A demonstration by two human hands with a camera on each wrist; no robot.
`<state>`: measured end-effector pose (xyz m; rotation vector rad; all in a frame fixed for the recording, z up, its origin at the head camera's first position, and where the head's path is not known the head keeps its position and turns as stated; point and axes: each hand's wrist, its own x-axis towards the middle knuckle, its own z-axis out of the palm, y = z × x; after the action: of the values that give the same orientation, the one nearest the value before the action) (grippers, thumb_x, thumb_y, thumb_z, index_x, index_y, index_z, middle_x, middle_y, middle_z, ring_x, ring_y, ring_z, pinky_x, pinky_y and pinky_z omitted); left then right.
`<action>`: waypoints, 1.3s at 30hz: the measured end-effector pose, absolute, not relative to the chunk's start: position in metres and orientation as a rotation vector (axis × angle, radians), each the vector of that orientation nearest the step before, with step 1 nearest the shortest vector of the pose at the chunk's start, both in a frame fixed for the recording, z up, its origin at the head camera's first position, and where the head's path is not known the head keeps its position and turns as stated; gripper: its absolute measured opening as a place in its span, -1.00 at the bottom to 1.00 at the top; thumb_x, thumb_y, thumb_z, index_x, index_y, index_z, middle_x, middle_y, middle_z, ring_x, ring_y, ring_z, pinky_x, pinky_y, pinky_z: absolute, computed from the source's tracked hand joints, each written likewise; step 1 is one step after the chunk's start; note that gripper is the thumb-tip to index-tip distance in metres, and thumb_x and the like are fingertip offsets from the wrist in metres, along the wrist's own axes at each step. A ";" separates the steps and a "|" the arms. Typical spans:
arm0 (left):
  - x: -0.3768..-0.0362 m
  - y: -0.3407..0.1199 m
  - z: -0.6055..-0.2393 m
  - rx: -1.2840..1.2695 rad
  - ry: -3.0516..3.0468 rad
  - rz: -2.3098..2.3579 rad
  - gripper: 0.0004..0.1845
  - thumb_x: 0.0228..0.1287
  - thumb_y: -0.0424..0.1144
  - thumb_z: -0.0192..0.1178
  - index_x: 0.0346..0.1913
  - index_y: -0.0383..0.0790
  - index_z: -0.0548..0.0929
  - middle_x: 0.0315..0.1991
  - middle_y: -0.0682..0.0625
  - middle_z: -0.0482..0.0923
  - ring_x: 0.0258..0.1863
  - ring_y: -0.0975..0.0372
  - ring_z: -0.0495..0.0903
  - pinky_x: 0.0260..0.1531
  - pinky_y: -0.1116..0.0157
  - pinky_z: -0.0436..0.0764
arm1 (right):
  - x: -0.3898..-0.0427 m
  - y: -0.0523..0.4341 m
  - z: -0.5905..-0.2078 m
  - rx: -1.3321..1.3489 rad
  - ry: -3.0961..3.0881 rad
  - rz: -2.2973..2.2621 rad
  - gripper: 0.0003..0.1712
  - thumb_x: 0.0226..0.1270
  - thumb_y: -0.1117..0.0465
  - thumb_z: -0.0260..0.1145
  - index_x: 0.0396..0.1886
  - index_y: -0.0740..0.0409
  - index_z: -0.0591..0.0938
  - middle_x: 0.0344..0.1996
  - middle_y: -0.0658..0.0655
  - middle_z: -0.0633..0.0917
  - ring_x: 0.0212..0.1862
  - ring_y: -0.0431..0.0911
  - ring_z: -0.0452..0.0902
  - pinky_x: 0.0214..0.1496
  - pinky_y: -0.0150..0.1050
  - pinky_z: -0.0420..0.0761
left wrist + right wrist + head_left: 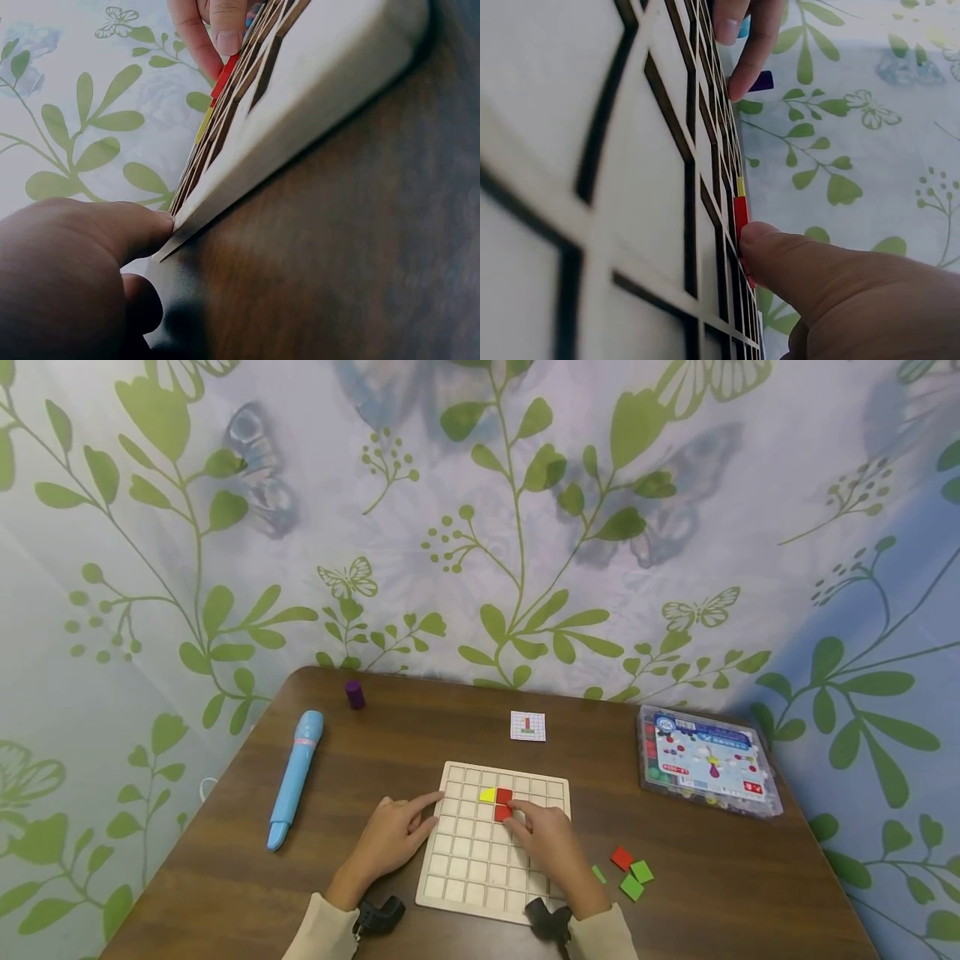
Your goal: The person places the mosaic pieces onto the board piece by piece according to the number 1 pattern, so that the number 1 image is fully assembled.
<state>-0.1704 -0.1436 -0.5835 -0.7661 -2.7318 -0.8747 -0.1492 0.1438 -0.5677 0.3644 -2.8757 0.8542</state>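
Red tile (502, 814) is pinched in right fingers (522, 811), left fingers (424, 802) apart at board edge (428, 864), bare cells (478, 849) alongside.

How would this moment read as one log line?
Left hand: touching board edge | Right hand: touching lower red tile | Yellow tile: on board, beside upper red tile

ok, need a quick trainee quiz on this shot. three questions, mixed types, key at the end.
1. Count: how many red tiles lie on the board?
2. Pick one: which lies to the left of the board?
A) plastic box
B) blue microphone
C) green tiles
3. Fill in: the right hand touches a ____ tile.

Key: 1. Two. 2. B. 3. Red.
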 end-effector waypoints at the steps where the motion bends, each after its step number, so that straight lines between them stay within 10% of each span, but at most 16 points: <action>1: -0.170 -0.144 -0.584 -0.766 -2.732 -0.874 -0.60 0.42 -0.14 0.31 0.28 -0.02 0.67 -0.70 0.39 0.12 -0.70 0.46 0.07 -0.28 0.24 0.26 | -0.149 0.144 -0.568 0.366 -2.876 0.851 -0.64 0.33 0.08 0.48 0.07 0.08 0.76 -0.74 -0.22 0.19 -0.62 -0.33 0.03 -0.57 -0.36 0.12; 39: -0.171 -0.145 -0.584 -0.771 -2.717 -0.852 -0.61 0.43 -0.14 0.30 0.27 -0.01 0.68 -0.68 0.42 0.09 -0.68 0.47 0.07 -0.27 0.26 0.27 | -0.146 0.147 -0.565 0.290 -2.788 1.027 -0.57 0.25 0.11 0.55 0.10 0.10 0.76 -0.76 -0.24 0.21 -0.64 -0.36 0.00 -0.60 -0.39 0.13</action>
<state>-0.1710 -0.1446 -0.5844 -0.7714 -2.7170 -0.8522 -0.1457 0.1466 -0.5653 0.2900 -2.7885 1.0271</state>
